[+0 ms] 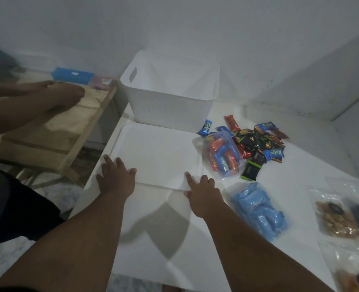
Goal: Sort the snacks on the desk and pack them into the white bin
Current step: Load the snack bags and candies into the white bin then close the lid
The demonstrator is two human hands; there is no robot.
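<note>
hands sit on the near edge of a flat white lid (pixel 159 152) lying on the white desk (pixel 174 239). left hand (pixel 115 178) rests flat on the lid's near left corner, fingers spread and released. right hand (pixel 201 192) pinches the near right corner, fingers on top, thumb at the edge. white bin (pixel 170 98) stands upright just beyond the lid. right of the lid lie a clear bag (pixel 220 157) of red and blue snacks and a loose pile of wrapped snacks (pixel 258 142); nearer, a blue pack (pixel 258 209); at the right edge, bags of nuts (pixel 338 218).
</note>
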